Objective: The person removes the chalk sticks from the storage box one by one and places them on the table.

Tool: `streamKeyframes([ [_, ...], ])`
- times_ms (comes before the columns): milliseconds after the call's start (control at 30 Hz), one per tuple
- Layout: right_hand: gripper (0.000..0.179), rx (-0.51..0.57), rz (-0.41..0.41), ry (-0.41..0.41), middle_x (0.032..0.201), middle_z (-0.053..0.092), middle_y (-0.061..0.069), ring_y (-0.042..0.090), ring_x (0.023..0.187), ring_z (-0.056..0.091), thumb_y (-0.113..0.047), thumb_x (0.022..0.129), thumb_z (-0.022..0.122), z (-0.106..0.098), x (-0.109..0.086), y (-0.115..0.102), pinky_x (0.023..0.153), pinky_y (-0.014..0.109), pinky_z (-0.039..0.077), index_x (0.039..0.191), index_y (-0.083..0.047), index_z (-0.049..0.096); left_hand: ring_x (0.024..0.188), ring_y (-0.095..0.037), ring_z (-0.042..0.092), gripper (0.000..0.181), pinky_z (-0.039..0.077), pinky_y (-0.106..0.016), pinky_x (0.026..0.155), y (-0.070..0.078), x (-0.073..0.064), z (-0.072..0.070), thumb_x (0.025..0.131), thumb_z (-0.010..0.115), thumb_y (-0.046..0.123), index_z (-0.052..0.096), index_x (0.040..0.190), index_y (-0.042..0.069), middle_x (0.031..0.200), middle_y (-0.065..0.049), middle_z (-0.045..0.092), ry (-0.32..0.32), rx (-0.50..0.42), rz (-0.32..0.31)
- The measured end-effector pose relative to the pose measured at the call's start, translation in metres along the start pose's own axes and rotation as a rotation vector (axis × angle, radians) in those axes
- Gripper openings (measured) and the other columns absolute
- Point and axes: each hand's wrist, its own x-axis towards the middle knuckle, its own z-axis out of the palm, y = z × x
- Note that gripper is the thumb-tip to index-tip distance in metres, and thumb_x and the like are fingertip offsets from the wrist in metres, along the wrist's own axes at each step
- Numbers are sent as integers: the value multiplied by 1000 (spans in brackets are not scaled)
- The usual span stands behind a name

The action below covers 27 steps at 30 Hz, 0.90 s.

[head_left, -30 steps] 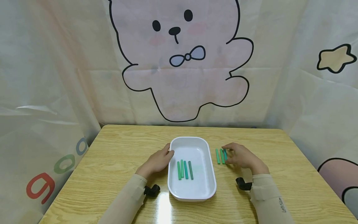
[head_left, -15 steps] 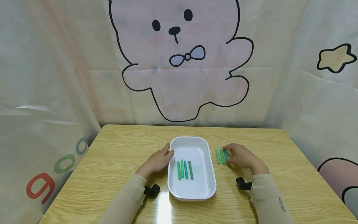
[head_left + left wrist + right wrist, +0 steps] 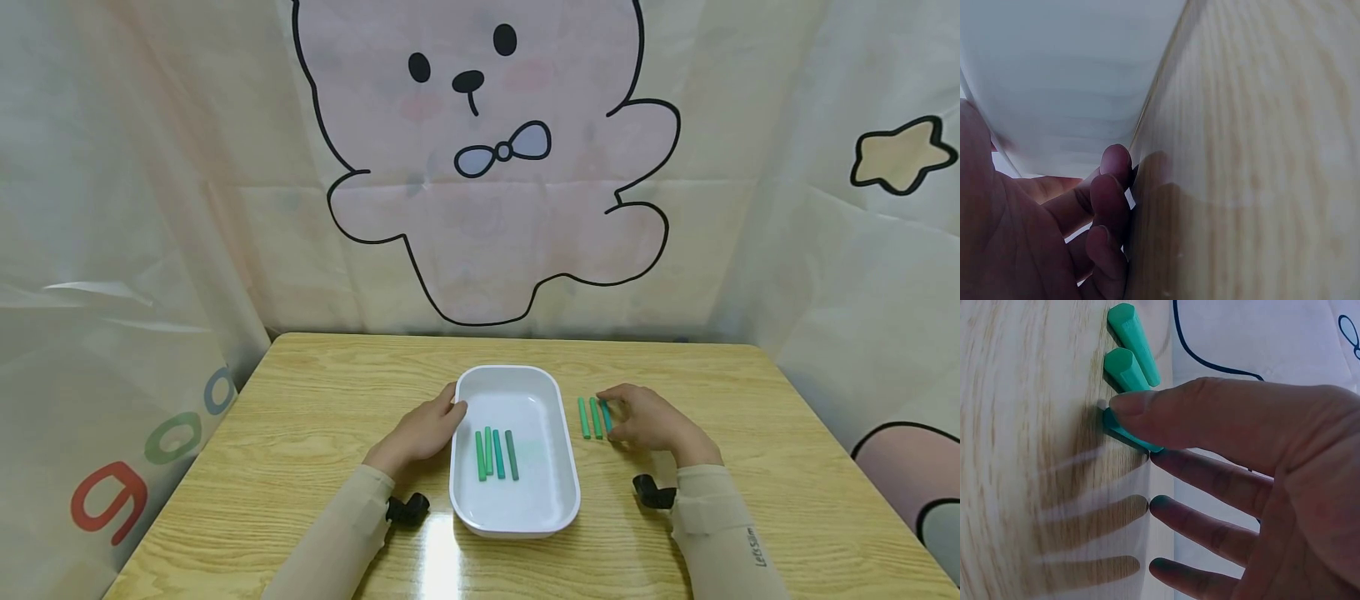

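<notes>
My left hand (image 3: 422, 429) holds the left side of a white tray (image 3: 536, 517); its thumb lies over the rim, and in the left wrist view the fingers (image 3: 1110, 203) are against the outer wall, close to the tabletop. To the right of the tray, my right hand (image 3: 652, 421) pinches a teal hexagonal stick (image 3: 606, 414) lengthwise between thumb and index finger, low at the table. Its other fingers are spread, with green-stained tips. Beside it lie two light green sticks (image 3: 589, 418), roughly parallel and apart from the hand.
Inside the tray lie several green and teal sticks (image 3: 498, 454), side by side. Everything stands on a wood-grain table (image 3: 337, 375). Behind the table hangs a curtain (image 3: 480, 250) with a bear drawing.
The teal stick has shifted slightly right, away from the neighbouring light green stick, with my right thumb and index finger on it. The left hand and the tray have not moved.
</notes>
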Motion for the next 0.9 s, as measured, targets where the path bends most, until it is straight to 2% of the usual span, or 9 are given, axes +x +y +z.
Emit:
streamKeyframes([
  [400, 69, -7, -42, 9, 148, 55, 27, 53, 141, 43, -7, 81, 84, -2, 2, -2, 112, 68, 38, 144, 2, 57, 135, -32, 60, 57, 46, -57, 110, -1, 0, -1, 110, 30, 47, 35, 161, 23, 149, -9, 60, -5, 6, 13],
  [900, 64, -31, -85, 51, 153, 52, 22, 49, 144, 43, -12, 89, 78, -7, -4, -25, 111, 65, 40, 148, -4, 55, 133, -31, 61, 56, 47, -56, 110, -1, 0, 0, 110, 30, 48, 35, 161, 24, 147, -9, 61, -5, -3, 15],
])
